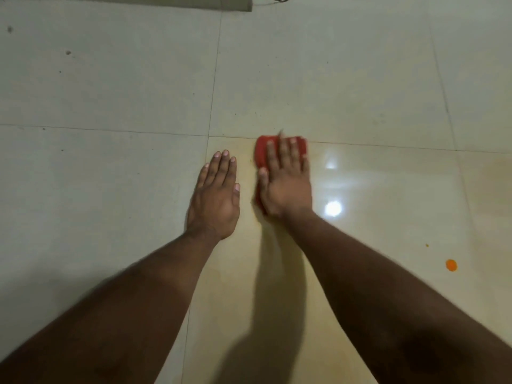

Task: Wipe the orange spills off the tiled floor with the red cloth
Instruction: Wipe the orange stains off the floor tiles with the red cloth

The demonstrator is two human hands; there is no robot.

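Right hand (285,181) presses flat on red cloth (261,151); left hand (214,195) rests flat, fingers straight, on tiled floor (110,92); orange spill (451,265) lies well apart.

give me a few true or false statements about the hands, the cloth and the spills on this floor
1. The right hand presses flat on the red cloth. True.
2. The left hand holds a second cloth. False: it lies flat on the bare tiled floor with nothing under or in it.
3. An orange spot remains on the floor to the right of the right arm. True.
4. The red cloth covers that orange spot. False: the cloth is well away from it, near the tile joint ahead of the person.
5. The two hands touch each other. False: a strip of floor shows between them.
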